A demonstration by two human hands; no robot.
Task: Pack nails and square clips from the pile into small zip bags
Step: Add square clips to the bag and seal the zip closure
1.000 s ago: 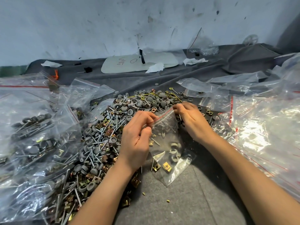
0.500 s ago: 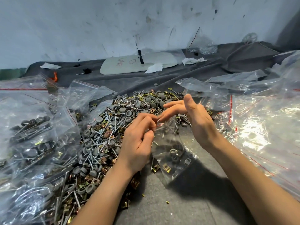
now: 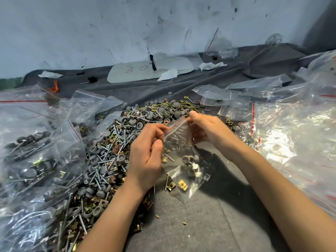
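Back on the small zip bag (image 3: 181, 160) comes the right hand (image 3: 207, 128), which half a second ago was spread open with straight fingers above it. Now its thumb and fingers pinch the right end of the red zip strip (image 3: 175, 124).

Nearest, on the pile's near side, grey cloth (image 3: 200, 224) covers the surface, with 2 small brass bits (image 3: 184, 223) loose on it. The bag hangs at the pile's (image 3: 118, 151) right edge, its lower corner sagging onto the cloth. Inside, at the bottom, lie 2 brass square clips (image 3: 182, 185) and a nail (image 3: 167, 182), with a few grey caps (image 3: 188, 159) above them.

The left hand (image 3: 147, 157) rests over the pile's right edge, its fingers curled and pinching the left end of the zip strip. The strip runs taut and slanted between the 2 hands, and I cannot tell whether it is sealed.

The pile itself is a heap of nails, grey caps and brass clips. Left of it lie filled bags (image 3: 27, 151), dark with the same parts, overlapping one another. Right of it spreads a drift of clear empty bags (image 3: 291, 142) with red strips.

Beyond the pile, a white board (image 3: 151, 70) with red scrawl lies flat on the cloth, crumpled paper (image 3: 168, 74) touching its near edge. Farthest back stands a scuffed pale wall (image 3: 109, 24).
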